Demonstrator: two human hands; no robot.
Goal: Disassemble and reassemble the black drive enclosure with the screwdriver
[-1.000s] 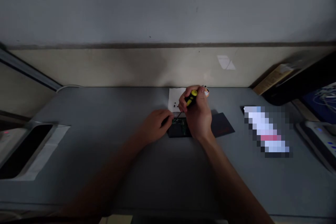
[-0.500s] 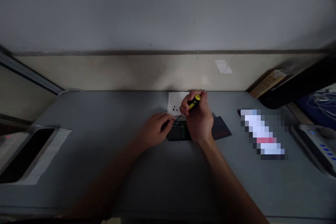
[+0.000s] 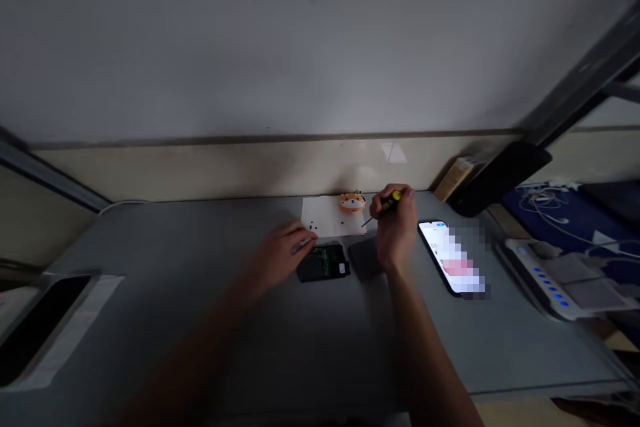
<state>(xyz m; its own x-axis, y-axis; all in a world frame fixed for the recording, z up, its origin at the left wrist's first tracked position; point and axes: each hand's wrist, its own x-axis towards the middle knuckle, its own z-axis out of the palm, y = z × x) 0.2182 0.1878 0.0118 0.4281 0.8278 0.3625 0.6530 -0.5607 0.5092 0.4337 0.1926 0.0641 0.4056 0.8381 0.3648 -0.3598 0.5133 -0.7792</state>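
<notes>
An opened case (image 3: 320, 268), lying lengthwise left-to-right on the bench (image 3: 320, 340), is being overlapped at its far-left corner by the nearer left hand (image 3: 281, 253), grip unclear, while farther right a screwdriver (image 3: 388, 204) is being clasped by the right hand (image 3: 397, 230).

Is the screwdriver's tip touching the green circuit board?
No: the right hand holds the screwdriver with its tip near the right edge of the white paper, apart from the green circuit board.
</notes>
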